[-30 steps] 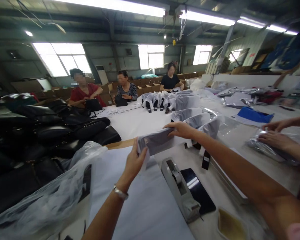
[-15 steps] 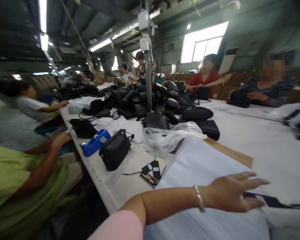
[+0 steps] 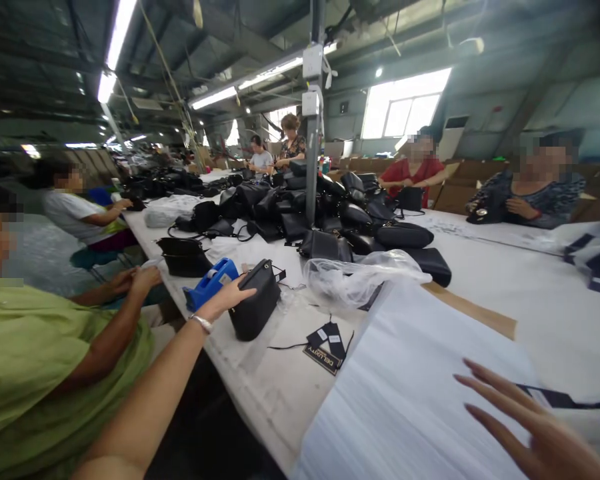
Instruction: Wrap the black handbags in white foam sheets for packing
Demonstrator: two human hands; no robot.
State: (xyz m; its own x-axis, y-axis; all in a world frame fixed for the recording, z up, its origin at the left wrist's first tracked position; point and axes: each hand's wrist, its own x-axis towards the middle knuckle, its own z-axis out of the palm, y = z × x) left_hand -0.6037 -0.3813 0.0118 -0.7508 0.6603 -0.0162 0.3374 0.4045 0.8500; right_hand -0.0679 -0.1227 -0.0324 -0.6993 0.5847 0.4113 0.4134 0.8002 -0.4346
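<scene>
My left hand (image 3: 229,297), a silver bracelet at its wrist, reaches out to a small black handbag (image 3: 260,307) standing on the table. One digit lies across the bag's near face and the other fingers are hidden behind its upper left end, gripping it. My right hand (image 3: 535,427) hovers at lower right, fingers spread and holding nothing, over a stack of white paper sheets (image 3: 405,360). Beside the bag sits a blue tape dispenser (image 3: 213,287). Black hang tags (image 3: 325,343), one lettered DELUXITY, lie between bag and paper.
A large heap of black bags (image 3: 280,207) fills the table's middle around a metal post (image 3: 311,160). Clear plastic (image 3: 350,277) lies behind the paper. A person in green (image 3: 55,360) sits close on my left. Other people work across the table (image 3: 485,267).
My left hand has swung from above the paper on the right over to the black handbag on the left and taken hold. My right hand has come into view at lower right.
</scene>
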